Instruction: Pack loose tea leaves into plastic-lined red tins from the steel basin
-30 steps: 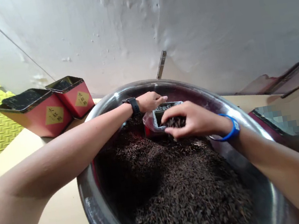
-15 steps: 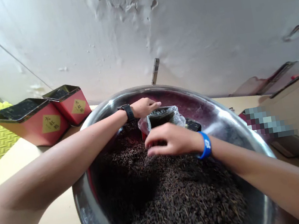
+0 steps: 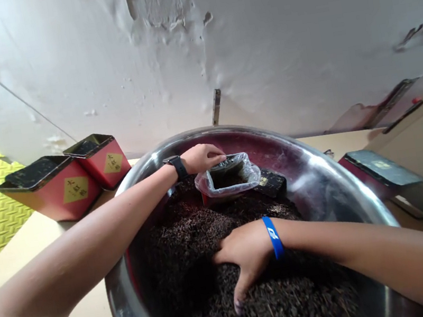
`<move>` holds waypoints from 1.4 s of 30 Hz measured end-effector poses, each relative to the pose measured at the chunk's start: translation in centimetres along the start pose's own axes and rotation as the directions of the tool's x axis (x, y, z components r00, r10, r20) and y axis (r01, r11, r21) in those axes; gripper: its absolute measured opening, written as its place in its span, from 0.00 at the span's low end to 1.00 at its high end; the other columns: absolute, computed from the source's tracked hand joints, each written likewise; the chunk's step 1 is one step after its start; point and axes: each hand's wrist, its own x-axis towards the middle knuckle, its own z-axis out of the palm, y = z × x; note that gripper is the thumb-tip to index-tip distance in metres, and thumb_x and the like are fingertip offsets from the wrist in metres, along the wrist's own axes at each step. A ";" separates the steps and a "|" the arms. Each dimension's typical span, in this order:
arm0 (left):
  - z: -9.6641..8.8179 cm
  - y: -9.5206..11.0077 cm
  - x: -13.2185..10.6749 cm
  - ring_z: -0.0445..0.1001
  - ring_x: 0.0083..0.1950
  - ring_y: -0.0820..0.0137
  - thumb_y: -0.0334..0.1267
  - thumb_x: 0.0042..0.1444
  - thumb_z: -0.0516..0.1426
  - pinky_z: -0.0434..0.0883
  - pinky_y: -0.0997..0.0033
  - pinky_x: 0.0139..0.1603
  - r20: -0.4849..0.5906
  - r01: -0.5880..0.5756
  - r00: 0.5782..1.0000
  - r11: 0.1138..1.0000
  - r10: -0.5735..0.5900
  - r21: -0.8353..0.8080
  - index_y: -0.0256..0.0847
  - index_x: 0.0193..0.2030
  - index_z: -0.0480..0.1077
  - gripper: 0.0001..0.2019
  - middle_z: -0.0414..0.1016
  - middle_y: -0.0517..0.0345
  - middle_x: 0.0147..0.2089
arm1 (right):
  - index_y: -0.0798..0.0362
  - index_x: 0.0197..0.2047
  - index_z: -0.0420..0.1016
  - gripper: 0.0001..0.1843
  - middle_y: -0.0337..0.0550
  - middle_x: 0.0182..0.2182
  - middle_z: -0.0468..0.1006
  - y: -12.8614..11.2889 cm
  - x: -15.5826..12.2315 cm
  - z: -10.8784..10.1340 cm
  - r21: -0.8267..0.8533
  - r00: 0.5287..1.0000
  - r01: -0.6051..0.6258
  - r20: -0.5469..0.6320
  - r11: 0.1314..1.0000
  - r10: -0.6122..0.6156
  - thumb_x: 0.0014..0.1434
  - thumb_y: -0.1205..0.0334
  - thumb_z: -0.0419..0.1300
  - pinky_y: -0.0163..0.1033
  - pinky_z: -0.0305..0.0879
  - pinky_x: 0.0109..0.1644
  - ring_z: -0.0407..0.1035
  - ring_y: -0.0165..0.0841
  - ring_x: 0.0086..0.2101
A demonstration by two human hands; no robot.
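A large metal basin [image 3: 361, 193] holds a bed of dark loose tea leaves [image 3: 291, 306]. At its far side stands a red tin [image 3: 207, 200] lined with a clear plastic bag [image 3: 253, 176], its mouth facing up. My left hand [image 3: 202, 158], wearing a black watch, pinches the bag-lined rim at the tin's back left corner. Nearer to me, my right hand [image 3: 246, 249], with a blue wristband, reaches down into the leaves. Its thumb is spread wide from the fingers, whose tips are partly hidden in the tea. A black lid [image 3: 271, 183] lies on the leaves beside the tin.
Two red tins with yellow labels, a larger one [image 3: 57, 196] and a smaller one [image 3: 109, 161], stand on the table [image 3: 72, 271] left of the basin. Another dark-topped tin [image 3: 382, 169] is at the right. Behind rises a peeling wall [image 3: 280, 62].
My right hand has moved from in front of the tin down toward me and into the tea leaves, its fingers spreading. My left hand stays at the tin's rim.
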 end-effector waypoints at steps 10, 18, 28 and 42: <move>0.1 0.2 0.2 0.69 0.39 0.71 0.43 0.51 0.52 0.63 0.74 0.40 0.090 0.014 0.996 0.999 -0.011 -0.031 0.40 0.45 0.71 0.17 0.74 0.56 0.42 | 0.51 0.45 0.70 0.24 0.42 0.35 0.76 0.5 -3.3 -3.3 -0.002 0.926 0.095 -0.368 0.995 -0.089 0.50 0.45 0.55 0.34 0.59 0.36 0.68 0.32 0.35; 0.1 0.8 0.4 0.69 0.36 0.71 0.36 0.49 0.51 0.63 0.75 0.36 0.136 0.033 0.990 0.999 -0.032 -0.004 0.39 0.44 0.71 0.16 0.75 0.56 0.40 | 0.53 0.44 0.69 0.20 0.47 0.43 0.72 5.5 -4.4 -5.5 0.016 0.549 -0.291 -0.816 0.957 0.181 0.54 0.49 0.53 0.41 0.58 0.45 0.65 0.36 0.42; -0.2 0.5 0.0 0.70 0.38 0.70 0.37 0.48 0.51 0.62 0.74 0.38 0.051 0.043 0.997 0.991 -0.050 0.129 0.46 0.44 0.71 0.16 0.75 0.60 0.40 | 0.54 0.41 0.71 0.19 0.44 0.37 0.73 0.1 -1.8 -2.5 -0.108 0.740 0.052 -0.663 0.993 -0.111 0.58 0.49 0.48 0.37 0.60 0.42 0.66 0.32 0.38; 0.0 -0.3 0.1 0.69 0.36 0.70 0.47 0.53 0.49 0.61 0.74 0.37 0.034 0.040 0.998 0.994 -0.043 0.101 0.42 0.44 0.72 0.18 0.75 0.55 0.40 | 0.59 0.51 0.65 0.49 0.57 0.46 0.69 3.5 2.5 1.5 0.057 0.969 -0.166 -0.175 0.984 0.174 0.39 0.27 0.49 0.42 0.62 0.44 0.67 0.44 0.42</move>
